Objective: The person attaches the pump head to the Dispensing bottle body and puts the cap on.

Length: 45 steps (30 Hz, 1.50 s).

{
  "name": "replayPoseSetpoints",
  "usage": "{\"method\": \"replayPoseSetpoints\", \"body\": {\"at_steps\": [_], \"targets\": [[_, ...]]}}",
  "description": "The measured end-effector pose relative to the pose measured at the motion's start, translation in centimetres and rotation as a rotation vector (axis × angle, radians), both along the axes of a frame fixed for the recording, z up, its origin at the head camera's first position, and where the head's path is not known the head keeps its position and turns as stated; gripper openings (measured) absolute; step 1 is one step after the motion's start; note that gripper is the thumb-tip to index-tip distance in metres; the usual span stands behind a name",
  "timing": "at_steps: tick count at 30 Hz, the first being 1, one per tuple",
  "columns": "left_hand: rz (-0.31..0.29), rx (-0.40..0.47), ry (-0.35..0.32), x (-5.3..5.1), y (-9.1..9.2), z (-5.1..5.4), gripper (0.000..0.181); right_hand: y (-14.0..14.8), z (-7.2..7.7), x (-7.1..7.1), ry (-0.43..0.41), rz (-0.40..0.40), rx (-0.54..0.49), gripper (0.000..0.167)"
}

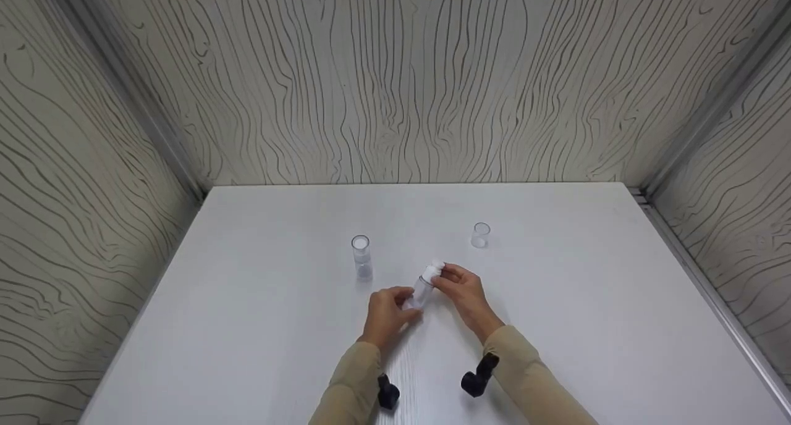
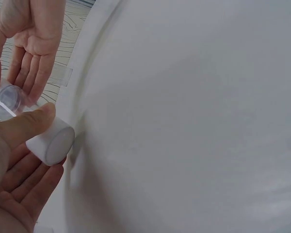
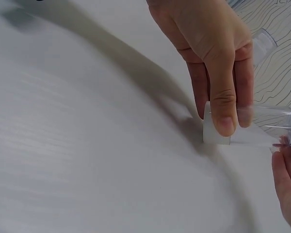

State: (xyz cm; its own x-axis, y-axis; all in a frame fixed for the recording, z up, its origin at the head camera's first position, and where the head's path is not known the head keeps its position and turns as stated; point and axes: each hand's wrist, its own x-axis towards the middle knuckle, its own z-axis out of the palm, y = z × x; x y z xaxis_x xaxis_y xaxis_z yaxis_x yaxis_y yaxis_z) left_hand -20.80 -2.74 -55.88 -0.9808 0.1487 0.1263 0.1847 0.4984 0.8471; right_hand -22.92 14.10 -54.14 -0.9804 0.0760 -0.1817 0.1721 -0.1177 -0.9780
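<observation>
A small clear bottle with a white top [image 1: 422,290] is held at a slant between both hands, above the table. My left hand [image 1: 386,314] grips its lower end. In the left wrist view, the thumb [image 2: 31,124] lies across the bottle's whitish end [image 2: 59,145], with fingers beneath. At the upper end, my right hand [image 1: 466,296] pinches the white top between thumb and fingers. The right wrist view shows the clear middle of the bottle [image 3: 262,126] between the two hands.
A second clear bottle [image 1: 362,261] stands upright on the white table [image 1: 247,326], left of and beyond the hands. A small clear cap [image 1: 480,235] sits farther back on the right. Wood-patterned panels [image 1: 395,91] rise behind the table and at its sides.
</observation>
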Motion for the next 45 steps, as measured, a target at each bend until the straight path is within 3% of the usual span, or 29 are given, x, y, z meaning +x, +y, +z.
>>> {"method": "replayPoseSetpoints", "body": {"at_steps": [6, 16, 27, 37, 45], "targets": [[0.009, -0.028, 0.027, -0.02, 0.07, 0.01, 0.036, -0.13, 0.17, 0.02, -0.023, -0.044, 0.072, 0.038], [0.014, -0.026, -0.018, -0.02, 0.13, 0.03, 0.036, -0.19, 0.20, 0.16, -0.038, -0.033, 0.106, 0.043], [0.008, 0.017, -0.079, -0.05, 0.12, 0.23, 0.037, -0.07, -0.10, 0.31, -0.034, 0.027, 0.058, 0.048], [0.005, 0.022, -0.016, -0.10, 0.01, -0.07, 0.038, 0.27, 0.08, 0.43, 0.069, 0.085, -0.068, 0.048], [0.012, 0.023, -0.054, -0.07, 0.08, 0.01, 0.038, 0.09, 0.14, 0.36, 0.059, 0.060, -0.075, 0.045]]}}
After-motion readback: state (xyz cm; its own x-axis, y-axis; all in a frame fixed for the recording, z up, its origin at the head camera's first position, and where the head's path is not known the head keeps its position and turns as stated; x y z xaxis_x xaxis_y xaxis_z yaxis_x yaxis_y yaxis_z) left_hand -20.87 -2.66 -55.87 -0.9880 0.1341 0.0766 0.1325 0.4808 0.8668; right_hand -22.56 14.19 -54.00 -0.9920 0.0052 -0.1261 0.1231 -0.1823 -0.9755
